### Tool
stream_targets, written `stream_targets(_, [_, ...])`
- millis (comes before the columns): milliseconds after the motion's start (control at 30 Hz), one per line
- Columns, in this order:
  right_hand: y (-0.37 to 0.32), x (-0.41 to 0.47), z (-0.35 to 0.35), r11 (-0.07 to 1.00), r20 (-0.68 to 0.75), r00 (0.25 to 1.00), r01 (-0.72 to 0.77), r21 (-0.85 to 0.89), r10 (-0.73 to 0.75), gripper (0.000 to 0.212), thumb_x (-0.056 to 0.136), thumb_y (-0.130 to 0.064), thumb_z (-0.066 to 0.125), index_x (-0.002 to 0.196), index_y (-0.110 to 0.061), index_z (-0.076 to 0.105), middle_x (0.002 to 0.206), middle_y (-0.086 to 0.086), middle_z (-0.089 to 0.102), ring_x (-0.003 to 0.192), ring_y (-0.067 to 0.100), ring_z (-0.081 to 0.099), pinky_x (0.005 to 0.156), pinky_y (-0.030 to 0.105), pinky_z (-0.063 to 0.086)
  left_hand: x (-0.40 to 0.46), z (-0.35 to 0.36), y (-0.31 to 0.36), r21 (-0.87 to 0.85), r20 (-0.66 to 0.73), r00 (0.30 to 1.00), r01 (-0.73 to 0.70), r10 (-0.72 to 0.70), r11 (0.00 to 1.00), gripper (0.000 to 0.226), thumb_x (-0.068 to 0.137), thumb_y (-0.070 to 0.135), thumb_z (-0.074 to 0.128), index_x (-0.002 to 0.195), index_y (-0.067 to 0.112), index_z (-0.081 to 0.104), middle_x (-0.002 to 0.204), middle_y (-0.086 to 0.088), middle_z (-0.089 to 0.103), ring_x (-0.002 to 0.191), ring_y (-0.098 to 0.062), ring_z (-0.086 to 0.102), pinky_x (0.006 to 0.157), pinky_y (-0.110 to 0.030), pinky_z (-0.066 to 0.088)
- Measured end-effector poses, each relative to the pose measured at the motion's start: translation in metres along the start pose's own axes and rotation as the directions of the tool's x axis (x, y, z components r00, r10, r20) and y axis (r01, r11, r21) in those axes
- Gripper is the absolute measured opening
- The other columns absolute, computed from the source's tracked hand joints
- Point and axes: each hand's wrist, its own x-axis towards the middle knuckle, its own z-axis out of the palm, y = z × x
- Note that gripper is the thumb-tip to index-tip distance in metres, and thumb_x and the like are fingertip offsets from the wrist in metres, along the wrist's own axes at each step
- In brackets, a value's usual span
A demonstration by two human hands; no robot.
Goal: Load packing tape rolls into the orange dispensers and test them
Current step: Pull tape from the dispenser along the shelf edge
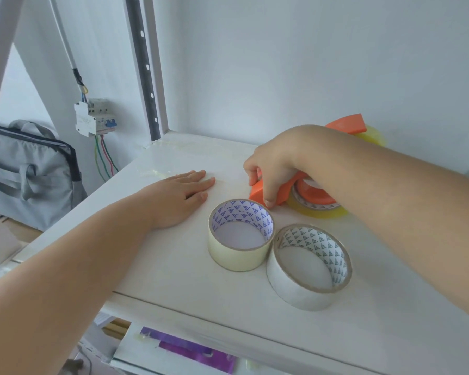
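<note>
Nearest the camera: left forearm [73, 255] reaching in from the lower left, right forearm [406, 201] crossing from the right.

Right hand [275, 163], the working grip, curled round the near orange dispenser [260, 192]: fingers over the far edge, thumb on the near edge, pinching its orange handle. Loaded with a yellowish clear tape roll [318, 211], lying just behind the grip toward the wrist, flat on the white shelf [173, 280].

Just below the grip, nearer the camera: a cream tape roll [238, 259] lying flat on its side, core printed with blue triangles, very close to the dispenser's tip; whether touching, cannot tell. Touching that roll on its right: a white tape roll [298, 288] with the same printed core, also lying flat.

Beyond the grip, partly hidden behind the wrist: a second orange dispenser [348, 125] with another yellowish roll [374, 136], near the back wall.

Left of the grip, apart from it: left hand [184, 193], flat on the shelf, palm down, fingers straight and together, holding nothing.

Farther left, off the shelf: a perforated upright post [146, 66], a circuit breaker [94, 116] with coloured wires hanging below, a grey bag [30, 171]. Below the shelf's front edge: something purple [190, 353] on a lower level.
</note>
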Motion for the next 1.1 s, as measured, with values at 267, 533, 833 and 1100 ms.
stream_targets(267, [0.004,-0.004,0.004,1.0,-0.031,1.0,-0.002,0.011,0.002,0.056,0.075,-0.038,0.075,0.125,-0.031,0.05,0.125,-0.003,0.048,0.096,0.019,0.049,0.053,0.025,0.033,-0.001,-0.004,0.004,-0.043,0.0,1.0,0.015,-0.015,0.999,0.047,0.101,0.039,0.028,0.147,0.041,0.02,0.158,0.015,0.009,0.146,-0.004,0.004,0.119,-0.028,0.0])
stream_targets(533, [0.001,-0.004,0.003,0.996,-0.016,1.0,0.006,0.085,-0.004,0.054,0.076,-0.034,0.075,0.123,-0.027,0.051,0.112,-0.002,0.049,0.086,0.017,0.05,0.056,0.024,0.036,0.011,-0.011,0.041,-0.281,-0.08,0.997,-0.028,0.006,0.959,0.042,0.102,0.036,0.026,0.141,0.033,0.042,0.155,0.011,0.028,0.144,-0.003,0.017,0.116,-0.025,0.008])
stream_targets(833, [0.003,-0.011,0.004,0.999,-0.048,0.999,-0.001,0.04,0.003,0.057,0.077,-0.037,0.073,0.128,-0.029,0.049,0.121,-0.003,0.049,0.088,0.016,0.048,0.052,0.025,0.03,0.014,-0.001,0.039,-0.307,0.015,0.997,-0.072,0.081,0.949,0.043,0.104,0.033,0.017,0.14,0.032,0.041,0.156,0.019,0.017,0.14,0.007,0.006,0.107,-0.012,-0.003])
stream_targets(1100, [0.006,-0.015,0.001,1.0,-0.023,1.0,-0.012,0.006,0.013,0.058,0.078,-0.037,0.073,0.13,-0.031,0.048,0.133,-0.003,0.046,0.093,0.017,0.045,0.051,0.025,0.029,0.014,0.001,0.035,-0.262,0.017,0.997,-0.073,0.08,0.962,0.042,0.104,0.033,0.017,0.141,0.036,0.037,0.155,0.021,0.016,0.142,0.005,0.006,0.11,-0.014,-0.003])
